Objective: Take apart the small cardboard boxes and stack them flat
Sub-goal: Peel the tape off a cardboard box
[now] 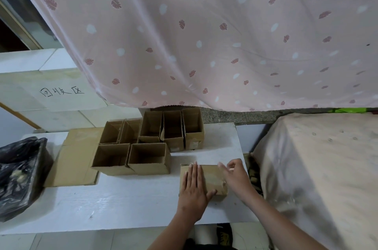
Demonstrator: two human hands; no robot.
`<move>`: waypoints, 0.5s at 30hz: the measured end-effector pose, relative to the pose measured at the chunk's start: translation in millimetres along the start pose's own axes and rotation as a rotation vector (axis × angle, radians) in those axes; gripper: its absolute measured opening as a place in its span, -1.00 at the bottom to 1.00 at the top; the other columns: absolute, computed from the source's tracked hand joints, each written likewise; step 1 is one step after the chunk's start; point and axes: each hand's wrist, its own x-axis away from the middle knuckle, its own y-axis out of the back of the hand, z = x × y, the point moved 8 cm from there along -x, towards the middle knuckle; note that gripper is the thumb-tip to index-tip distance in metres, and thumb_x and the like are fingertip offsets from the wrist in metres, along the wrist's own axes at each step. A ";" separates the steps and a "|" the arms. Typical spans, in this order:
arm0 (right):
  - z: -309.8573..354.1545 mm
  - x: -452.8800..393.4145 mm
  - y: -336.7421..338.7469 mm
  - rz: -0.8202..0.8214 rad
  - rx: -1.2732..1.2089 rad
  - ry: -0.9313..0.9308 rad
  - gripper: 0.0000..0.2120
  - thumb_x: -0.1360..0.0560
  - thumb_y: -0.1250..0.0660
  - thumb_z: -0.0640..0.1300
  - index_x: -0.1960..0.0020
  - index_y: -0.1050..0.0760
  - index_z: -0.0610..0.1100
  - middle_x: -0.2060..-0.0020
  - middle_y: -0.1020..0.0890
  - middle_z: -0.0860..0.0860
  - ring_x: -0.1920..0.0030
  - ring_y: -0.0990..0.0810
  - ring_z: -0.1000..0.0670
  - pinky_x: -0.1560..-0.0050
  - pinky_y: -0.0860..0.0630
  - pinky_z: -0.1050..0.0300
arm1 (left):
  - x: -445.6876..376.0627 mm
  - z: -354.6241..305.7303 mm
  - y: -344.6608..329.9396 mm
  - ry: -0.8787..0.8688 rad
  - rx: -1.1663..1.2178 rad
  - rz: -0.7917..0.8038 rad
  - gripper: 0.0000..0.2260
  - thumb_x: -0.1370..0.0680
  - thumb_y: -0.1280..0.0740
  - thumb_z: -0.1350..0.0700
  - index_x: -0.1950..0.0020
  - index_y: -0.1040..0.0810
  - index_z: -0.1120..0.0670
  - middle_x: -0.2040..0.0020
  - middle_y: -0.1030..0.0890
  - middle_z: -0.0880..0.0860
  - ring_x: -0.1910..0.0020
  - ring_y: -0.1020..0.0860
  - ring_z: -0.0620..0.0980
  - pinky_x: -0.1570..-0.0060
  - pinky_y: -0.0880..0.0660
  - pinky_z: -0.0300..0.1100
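A closed small cardboard box (211, 178) lies on the white table (122, 204) near its right end. My left hand (193, 188) lies flat on the box's left part with straight fingers, thumb against its near side. My right hand (235, 174) is at the box's right end, fingers bent and pinching something small there; what it pinches is too small to tell. Several open-topped small boxes (149, 143) stand grouped at the back middle of the table.
A flattened large cardboard sheet (75, 159) lies under the left boxes. A black plastic bag (20, 174) sits at the table's left end. A pink leaf-print curtain (204, 34) hangs behind. A cloth-covered surface (317, 168) stands to the right.
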 end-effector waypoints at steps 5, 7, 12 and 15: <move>-20.6 3.7 12.9 -0.072 -0.029 0.044 -0.74 -0.52 -0.30 -0.39 0.05 -0.37 -0.05 0.18 -0.67 -0.02 0.07 -0.67 -0.05 0.11 -0.63 0.00 | -3.1 2.1 -7.2 0.002 0.017 0.005 -0.18 -0.53 0.27 -0.40 -0.54 0.42 0.14 -0.54 0.45 0.10 -0.53 0.43 0.14 -0.48 0.37 -0.01; -21.9 4.3 15.7 -0.076 -0.084 0.044 -0.70 -0.52 -0.27 -0.41 0.07 -0.41 0.00 0.23 -0.70 -0.02 0.15 -0.69 -0.04 0.10 -0.65 -0.15 | -3.2 3.0 -8.7 0.008 0.012 0.009 -0.18 -0.52 0.28 -0.40 -0.53 0.44 0.14 -0.53 0.47 0.10 -0.53 0.44 0.14 -0.47 0.40 -0.02; -22.3 4.3 19.0 -0.150 -0.114 0.051 -0.58 -0.51 -0.21 -0.44 0.15 -0.42 0.11 0.28 -0.67 -0.02 0.24 -0.68 0.00 0.21 -0.67 -0.14 | -1.9 4.5 -11.4 0.007 0.004 0.021 -0.17 -0.50 0.32 -0.43 -0.53 0.45 0.12 -0.53 0.48 0.10 -0.52 0.46 0.11 -0.48 0.39 -0.01; -24.2 6.7 20.7 -0.189 -0.146 0.031 -0.59 -0.48 -0.21 -0.47 0.14 -0.43 0.07 0.29 -0.65 -0.08 0.31 -0.68 0.00 0.22 -0.67 -0.16 | -2.9 5.2 -11.7 0.014 -0.003 0.032 -0.16 -0.48 0.34 -0.43 -0.52 0.46 0.12 -0.54 0.47 0.10 -0.53 0.45 0.11 -0.48 0.39 -0.01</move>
